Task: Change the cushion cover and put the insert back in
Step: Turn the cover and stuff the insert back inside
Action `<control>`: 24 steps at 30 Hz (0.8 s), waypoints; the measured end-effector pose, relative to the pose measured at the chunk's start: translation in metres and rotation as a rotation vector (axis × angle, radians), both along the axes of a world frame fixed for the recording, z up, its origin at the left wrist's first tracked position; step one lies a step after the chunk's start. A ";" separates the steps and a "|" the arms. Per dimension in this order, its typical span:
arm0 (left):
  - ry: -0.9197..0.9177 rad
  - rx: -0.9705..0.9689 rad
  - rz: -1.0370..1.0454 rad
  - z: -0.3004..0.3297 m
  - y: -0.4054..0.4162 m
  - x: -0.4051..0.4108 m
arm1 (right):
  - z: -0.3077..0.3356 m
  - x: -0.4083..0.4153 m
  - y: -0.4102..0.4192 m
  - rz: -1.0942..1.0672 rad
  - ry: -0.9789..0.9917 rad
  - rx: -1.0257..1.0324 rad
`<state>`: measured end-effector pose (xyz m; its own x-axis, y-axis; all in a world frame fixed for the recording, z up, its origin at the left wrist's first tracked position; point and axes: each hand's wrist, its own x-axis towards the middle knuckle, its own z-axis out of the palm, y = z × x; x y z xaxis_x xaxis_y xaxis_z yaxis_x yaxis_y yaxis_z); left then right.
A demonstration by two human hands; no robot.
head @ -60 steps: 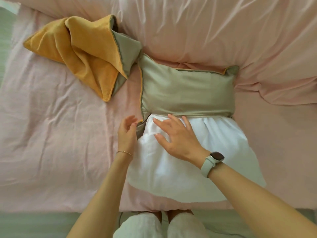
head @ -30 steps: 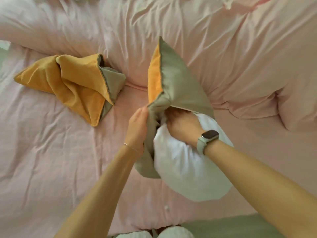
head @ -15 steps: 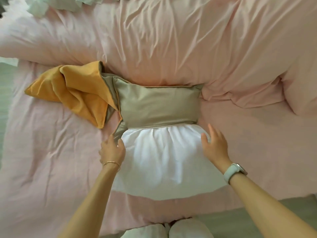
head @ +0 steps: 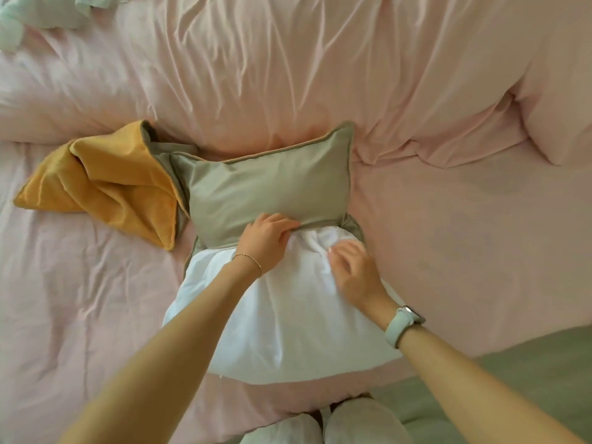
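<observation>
A grey-green cushion cover lies flat on the pink bed with the white insert about half inside it; the insert's near half bulges out toward me. My left hand grips the cover's open hem at its middle. My right hand presses and bunches the white insert just below the opening, near the cover's right corner. A second cover, orange with a grey lining, lies crumpled to the left, touching the grey-green cover's left corner.
Rumpled pink bedding fills the far side, with a pink pillow at the right. Pale green fabric sits at the top left corner. My knees and green floor are at the bed's near edge.
Both hands have moved inward from the insert's sides to the cover's opening: the left one now holds the hem and the right one bunches the insert. The cushion has shifted right.
</observation>
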<state>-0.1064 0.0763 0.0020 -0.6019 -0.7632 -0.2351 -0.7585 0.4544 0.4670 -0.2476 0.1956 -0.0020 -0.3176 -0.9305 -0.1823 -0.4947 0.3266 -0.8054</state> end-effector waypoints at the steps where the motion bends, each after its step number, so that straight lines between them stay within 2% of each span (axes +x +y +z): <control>1: -0.012 -0.057 -0.043 -0.005 0.002 -0.004 | -0.007 -0.005 0.000 -0.104 -0.055 0.006; 3: -0.032 -0.191 -0.128 -0.015 0.007 -0.016 | -0.020 -0.011 -0.002 -0.196 -0.122 0.095; 6: -0.060 -0.368 -0.238 -0.022 0.011 -0.039 | -0.044 -0.019 -0.004 -0.151 -0.064 0.186; 8: -0.108 -0.385 -0.326 -0.030 0.005 -0.048 | -0.058 -0.029 -0.005 -0.142 -0.007 0.280; 12: -0.111 -0.360 -0.342 -0.040 -0.013 -0.054 | -0.076 -0.046 -0.003 -0.119 -0.113 0.442; 17: -0.198 -0.309 -0.353 -0.036 -0.019 -0.058 | -0.062 -0.033 -0.009 -0.152 -0.126 0.254; 20: -0.249 -0.181 -0.192 -0.018 -0.023 -0.068 | -0.039 -0.028 -0.009 -0.225 -0.182 0.095; 22: -0.160 -0.029 -0.040 0.003 -0.022 -0.072 | -0.018 -0.033 -0.010 -0.248 -0.155 -0.004; 24: 0.028 0.095 0.137 0.032 -0.021 -0.073 | 0.011 -0.040 -0.014 -0.253 -0.095 -0.120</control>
<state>-0.1792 0.0553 0.0335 -0.5011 -0.8137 -0.2945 -0.7964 0.3004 0.5249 -0.2876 0.1820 0.0090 -0.5286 -0.8409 -0.1158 -0.3301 0.3293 -0.8846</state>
